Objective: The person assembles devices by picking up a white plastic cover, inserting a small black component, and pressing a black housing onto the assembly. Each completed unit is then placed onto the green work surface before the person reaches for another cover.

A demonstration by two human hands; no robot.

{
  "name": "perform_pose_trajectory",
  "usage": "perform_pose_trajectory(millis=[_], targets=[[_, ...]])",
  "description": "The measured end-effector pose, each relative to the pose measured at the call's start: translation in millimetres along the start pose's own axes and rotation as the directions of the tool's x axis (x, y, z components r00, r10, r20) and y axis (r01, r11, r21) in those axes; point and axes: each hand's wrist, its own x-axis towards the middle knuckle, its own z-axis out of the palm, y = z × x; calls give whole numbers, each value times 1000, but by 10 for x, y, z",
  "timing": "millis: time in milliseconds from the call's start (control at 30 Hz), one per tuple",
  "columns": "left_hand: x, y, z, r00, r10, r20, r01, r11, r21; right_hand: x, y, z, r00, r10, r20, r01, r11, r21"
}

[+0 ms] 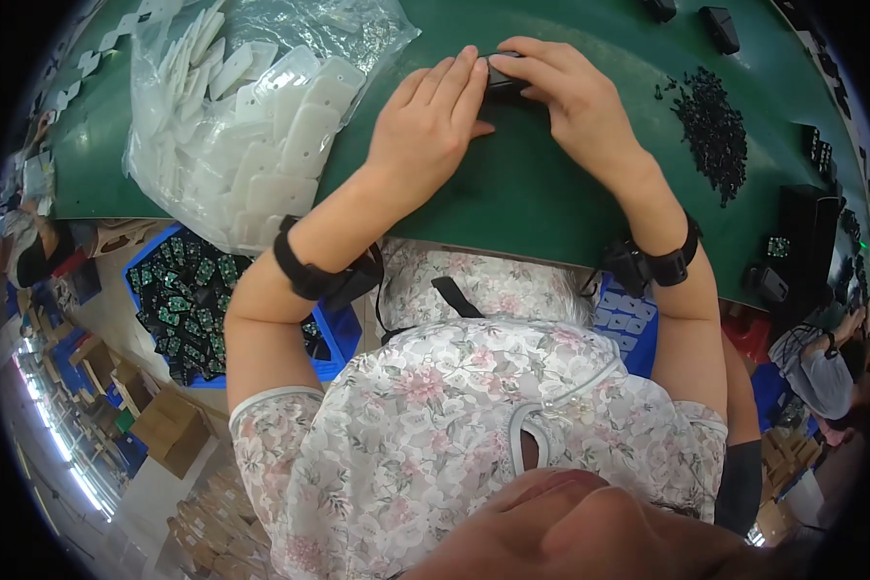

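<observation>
A small black plastic case (501, 81) lies on the green table, mostly hidden by my fingers. My left hand (423, 124) reaches over its left side, fingers straight and pressed together, the thumb tucked beneath. From the right, my right hand (578, 104) grips the same case, its forefinger and thumb curled along the edge. To the left of my hands, a clear plastic bag (382, 29) spills out flat white plastic plates (285, 116). On the right is a heap of tiny black parts (711, 130), too small to make out.
Under the table edge at left stands a blue bin (338, 333) of green circuit boards (188, 290). Black cases (720, 29) lie at the far right, and a black box (804, 227) is nearer. Another blue container (638, 353) sits beside my lap. Other people work at both sides.
</observation>
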Motion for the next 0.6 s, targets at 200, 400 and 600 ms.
perform_pose_trajectory(millis=[200, 400, 600], targets=[[166, -264, 204, 971, -217, -102, 185, 949, -255, 182, 260, 53, 998, -19, 56, -5, 914, 405], [280, -36, -12, 866, -485, 120, 399, 525, -752, 140, 143, 70, 996, 89, -15, -71, 872, 485], [237, 78, 28, 816, -553, 166, 424, 379, -822, 137, 59, 125, 982, 175, -73, -123, 881, 457]])
